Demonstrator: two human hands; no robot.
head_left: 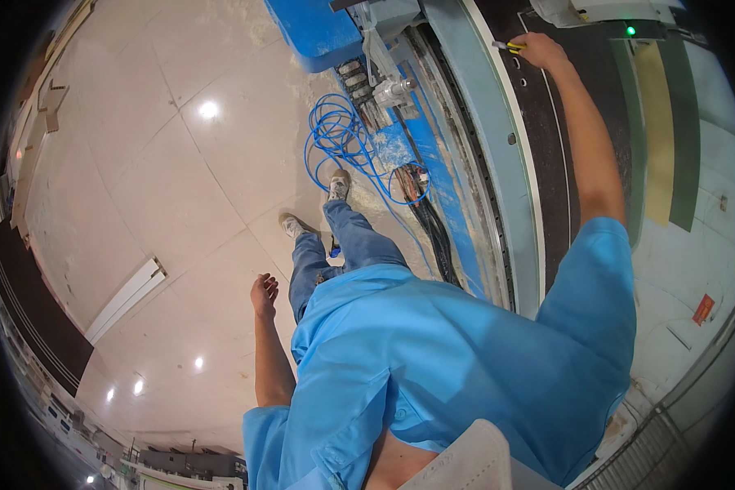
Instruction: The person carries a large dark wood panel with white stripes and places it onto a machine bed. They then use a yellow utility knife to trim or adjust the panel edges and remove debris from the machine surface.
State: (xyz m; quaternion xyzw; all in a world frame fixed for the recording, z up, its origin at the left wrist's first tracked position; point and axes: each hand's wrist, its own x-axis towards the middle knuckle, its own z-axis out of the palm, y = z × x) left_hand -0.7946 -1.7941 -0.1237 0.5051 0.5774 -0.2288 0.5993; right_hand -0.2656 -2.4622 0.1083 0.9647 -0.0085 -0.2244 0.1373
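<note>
My right hand (541, 51) reaches out over the machine bed, its fingers closed round a small hand tool (514, 47) with a yellow-and-black handle. The tool's pale, flat end points left, at the edge of a dark brown panel (554, 155); I cannot make out its exact kind. Below it, several small holes show in the panel near its left edge. My left hand (265, 294) hangs low beside my leg, away from the machine. Its fingers are loosely curled and a little apart, with nothing visible in them.
Coiled blue hose (335, 135) lies on the floor by my shoes, beside the machine's dusty rail (465, 163) and black cables (433, 220). A blue machine housing (314, 33) stands ahead. Green and yellow strips (655, 131) run along the right. A white board (126, 300) lies at left.
</note>
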